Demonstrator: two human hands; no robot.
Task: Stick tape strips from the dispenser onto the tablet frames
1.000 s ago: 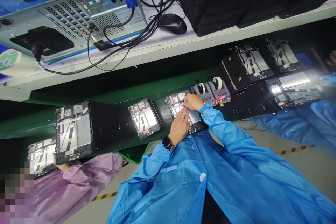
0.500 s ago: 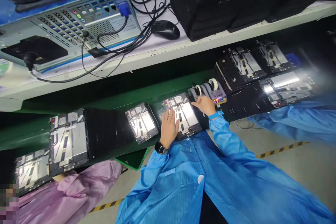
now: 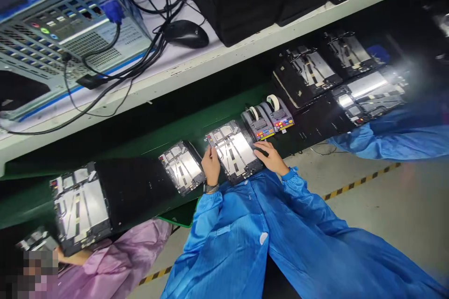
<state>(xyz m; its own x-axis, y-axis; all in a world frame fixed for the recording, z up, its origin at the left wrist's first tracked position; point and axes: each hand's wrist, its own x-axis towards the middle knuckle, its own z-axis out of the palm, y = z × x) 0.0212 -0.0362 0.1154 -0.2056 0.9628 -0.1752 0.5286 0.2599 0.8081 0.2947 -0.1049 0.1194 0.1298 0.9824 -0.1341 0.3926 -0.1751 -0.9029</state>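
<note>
An opened tablet chassis [image 3: 234,150] with silver plates and dark strips lies on the green conveyor belt [image 3: 182,126] in front of me. My left hand [image 3: 211,167] grips its left edge, fingers curled around the rim. On the unit's right edge rests my right hand [image 3: 271,158], fingers extended along the side and touching it. Both arms wear blue sleeves. A second, similar chassis [image 3: 182,167] lies just to the left.
Two tape dispensers [image 3: 267,119] stand right behind the unit. More opened units [image 3: 308,71] lie to the right near a blue-sleeved co-worker [image 3: 396,138]. A pink-sleeved person [image 3: 105,257] handles a unit [image 3: 81,205] at left. The shelf above holds a computer case [image 3: 66,32], cables and a mouse [image 3: 185,33].
My left hand slid from flat on top of the unit to its left edge. My right hand came away from the tape dispensers to the unit's right edge. The view shifted right.
</note>
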